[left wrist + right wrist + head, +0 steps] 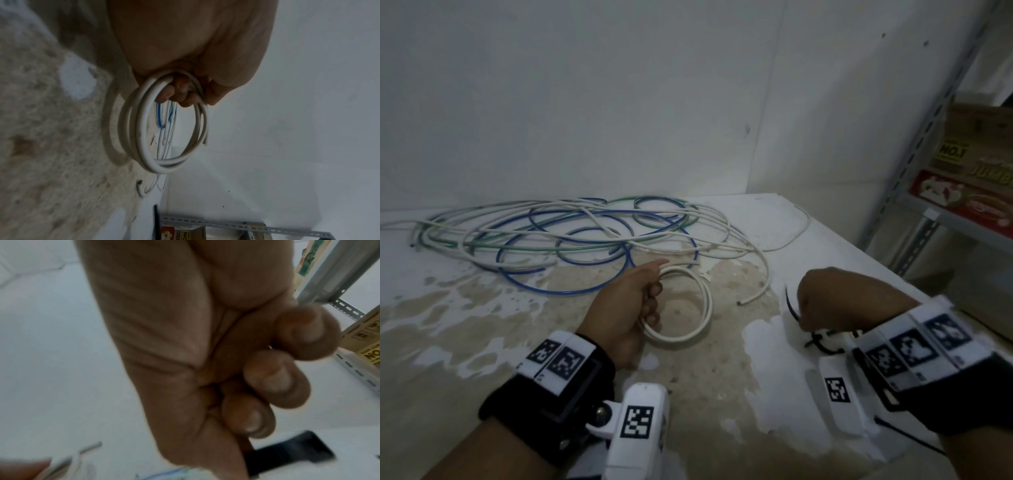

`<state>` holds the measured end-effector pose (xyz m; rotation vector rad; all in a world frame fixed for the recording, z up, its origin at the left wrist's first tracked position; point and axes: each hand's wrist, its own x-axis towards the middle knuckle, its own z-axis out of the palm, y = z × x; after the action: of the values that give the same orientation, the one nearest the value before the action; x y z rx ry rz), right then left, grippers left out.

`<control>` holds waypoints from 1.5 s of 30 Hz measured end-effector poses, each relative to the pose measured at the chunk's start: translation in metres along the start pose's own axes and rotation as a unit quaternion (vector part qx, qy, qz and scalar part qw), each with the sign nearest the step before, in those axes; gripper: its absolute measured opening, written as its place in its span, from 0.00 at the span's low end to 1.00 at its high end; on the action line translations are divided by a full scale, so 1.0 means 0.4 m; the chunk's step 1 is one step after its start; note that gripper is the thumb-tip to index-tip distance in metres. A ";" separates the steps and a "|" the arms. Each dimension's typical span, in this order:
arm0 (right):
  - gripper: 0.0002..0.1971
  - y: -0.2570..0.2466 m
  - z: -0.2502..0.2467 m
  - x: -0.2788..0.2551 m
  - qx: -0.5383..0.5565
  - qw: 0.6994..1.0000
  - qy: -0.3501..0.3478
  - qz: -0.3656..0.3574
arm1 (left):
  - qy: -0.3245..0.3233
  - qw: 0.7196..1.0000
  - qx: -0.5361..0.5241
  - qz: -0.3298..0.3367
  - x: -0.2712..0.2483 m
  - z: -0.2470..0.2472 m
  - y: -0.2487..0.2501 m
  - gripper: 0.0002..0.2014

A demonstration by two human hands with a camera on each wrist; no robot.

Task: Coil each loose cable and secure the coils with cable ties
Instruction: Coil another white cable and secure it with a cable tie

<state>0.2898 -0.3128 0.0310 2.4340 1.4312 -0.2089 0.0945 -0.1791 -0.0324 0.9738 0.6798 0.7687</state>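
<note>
Nearest the camera, the right hand (pixel 825 298) hovers low over the floor with its fingers (pixel 277 379) curled tight into the palm, and a black cable tie (pixel 792 306) sticks out from the fist toward the left hand; a few more black ties (pixel 822 342) lie on the floor just beneath the wrist. A little further out, the left hand (pixel 633 301) grips a small white cable coil (pixel 688 308) of several turns, three fingers hooked through the ring and clamped on the bundle, the forefinger stretched out straight; the coil's cut end (pixel 206 142) juts free on the far side. The step in hand looks like tying off this first coil: winding seems done and the tie is fetched. The next move calls for threading the tie's tail through the ring, around all the turns beside the left fingers, then into its head and pulling snug, catching the loose end so it does not spring out. Beyond lies a tangle of white, blue and green cables (pixel 558 233) sprawled against the wall, not yet coiled. Furthest right, a metal shelf rack (pixel 928 137) carries printed cardboard boxes (pixel 976 164); what they contain cannot be seen.
</note>
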 end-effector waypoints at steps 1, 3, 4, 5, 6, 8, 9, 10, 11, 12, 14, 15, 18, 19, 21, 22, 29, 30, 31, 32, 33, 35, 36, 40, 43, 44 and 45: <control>0.09 -0.005 -0.026 -0.019 0.008 1.000 0.028 -0.011 | 0.001 1.000 -0.012 0.000 0.002 -0.004 0.004 0.13; 0.09 -0.015 -0.073 -0.048 0.044 0.994 0.092 -0.032 | 0.006 0.999 -0.038 0.000 0.007 -0.014 0.010 0.14; 0.08 -0.023 -0.094 -0.058 0.078 0.988 0.129 -0.044 | 0.012 0.999 -0.053 0.000 0.010 -0.019 0.013 0.14; 0.08 -0.030 -0.111 -0.061 0.116 0.976 0.171 -0.060 | 0.018 0.997 -0.069 0.001 0.013 -0.025 0.017 0.15; 0.08 -0.039 -0.124 -0.060 0.155 0.961 0.216 -0.081 | 0.022 0.996 -0.085 0.003 0.015 -0.030 0.021 0.15; 0.08 -0.065 -0.139 -0.044 0.260 0.916 0.276 -0.129 | 0.030 0.993 -0.111 0.011 0.019 -0.042 0.032 0.15; 0.08 -0.084 -0.141 -0.032 0.322 0.890 0.283 -0.156 | 0.039 0.992 -0.118 0.017 0.021 -0.048 0.038 0.15; 0.09 -0.106 -0.140 -0.016 0.376 0.863 0.284 -0.180 | 0.049 0.991 -0.121 0.026 0.021 -0.055 0.044 0.14; 0.09 -0.132 -0.137 0.002 0.416 0.840 0.287 -0.196 | 0.062 0.990 -0.118 0.035 0.023 -0.063 0.050 0.13; 0.10 -0.159 -0.133 0.021 0.445 0.820 0.295 -0.203 | 0.075 0.990 -0.113 0.043 0.023 -0.071 0.055 0.12; 0.12 -0.212 -0.124 0.056 0.510 0.777 0.310 -0.201 | 0.100 0.987 -0.114 0.056 0.026 -0.088 0.066 0.13; 0.13 -0.236 -0.122 0.071 0.547 0.753 0.311 -0.194 | 0.111 0.985 -0.121 0.060 0.029 -0.097 0.071 0.13; 0.16 -0.291 -0.111 0.101 0.544 0.756 0.334 -0.147 | 0.134 0.978 -0.139 0.077 0.037 -0.123 0.091 0.12; 0.16 -0.305 -0.106 0.108 0.515 0.780 0.331 -0.131 | 0.144 0.976 -0.137 0.088 0.039 -0.130 0.098 0.12; 0.16 -0.330 -0.093 0.120 0.477 0.826 0.277 -0.113 | 0.163 0.971 -0.134 0.109 0.040 -0.143 0.109 0.11; 0.15 -0.340 -0.086 0.126 0.478 0.841 0.231 -0.106 | 0.173 0.969 -0.135 0.115 0.042 -0.148 0.112 0.11; 0.14 -0.391 -0.087 0.152 0.457 0.886 0.028 -0.076 | 0.218 0.961 -0.079 0.153 0.062 -0.162 0.102 0.11; 0.14 -0.397 -0.087 0.156 0.455 0.887 0.009 -0.079 | 0.215 0.961 -0.063 0.161 0.062 -0.160 0.101 0.12; 0.14 -0.402 -0.086 0.157 0.456 0.886 -0.009 -0.082 | 0.212 0.961 -0.044 0.170 0.063 -0.159 0.099 0.13; 0.14 -0.407 -0.085 0.157 0.461 0.883 -0.026 -0.085 | 0.210 0.961 -0.023 0.178 0.063 -0.159 0.097 0.14; 0.14 -0.411 -0.084 0.156 0.475 0.874 -0.039 -0.091 | 0.208 0.960 -0.001 0.186 0.065 -0.158 0.093 0.14; 0.13 -0.415 -0.081 0.152 0.524 0.844 -0.052 -0.106 | 0.203 0.959 0.033 0.196 0.069 -0.152 0.085 0.15; 0.13 -0.416 -0.079 0.150 0.554 0.823 -0.055 -0.112 | 0.200 0.959 0.034 0.198 0.071 -0.147 0.082 0.13; 0.12 -0.425 -0.071 0.140 0.660 0.734 -0.092 -0.132 | 0.193 0.960 0.040 0.201 0.075 -0.131 0.074 0.06; 0.12 -0.431 -0.062 0.138 0.701 0.690 -0.105 -0.145 | 0.171 0.967 0.058 0.180 0.076 -0.127 0.062 0.07; 0.12 -0.432 -0.060 0.138 0.712 0.679 -0.105 -0.145 | 0.142 0.973 0.060 0.173 0.072 -0.123 0.061 0.08; 0.11 -0.433 -0.058 0.138 0.723 0.668 -0.104 -0.142 | 0.120 0.977 0.063 0.166 0.070 -0.123 0.061 0.09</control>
<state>0.1654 -0.1810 0.0047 2.8009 1.7994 -2.4255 0.0650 -0.1251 -0.0347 1.1364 0.7919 1.1631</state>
